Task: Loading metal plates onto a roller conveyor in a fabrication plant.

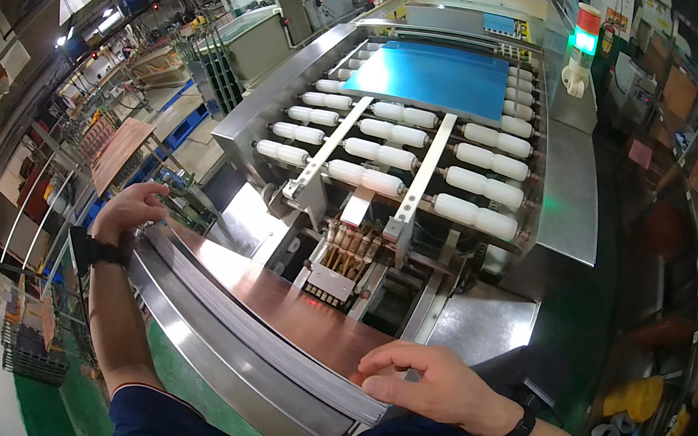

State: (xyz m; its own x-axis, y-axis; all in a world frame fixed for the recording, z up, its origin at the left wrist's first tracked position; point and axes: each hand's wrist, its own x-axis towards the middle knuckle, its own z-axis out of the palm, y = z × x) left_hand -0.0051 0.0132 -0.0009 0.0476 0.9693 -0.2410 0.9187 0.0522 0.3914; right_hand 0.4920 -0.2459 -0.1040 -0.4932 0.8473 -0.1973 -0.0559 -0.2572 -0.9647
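Copper-coloured sheet stack (268, 296): left hand (128, 208), right hand (424, 385) grip ends.

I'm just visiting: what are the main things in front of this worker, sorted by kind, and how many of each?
Hands on the stack: 2, left hand and right hand
Stack of copper-coloured sheets: 1
Blue sheet on the white rollers: 1
White guide rails across the rollers: 2
Total: 6

We're on a factory floor: a long steel conveyor machine (430, 140) with rows of white rollers (392, 158) carries a blue sheet (438, 78), a green signal lamp (586, 38) glows beside it, racks (51, 205) line the green floor (59, 409).
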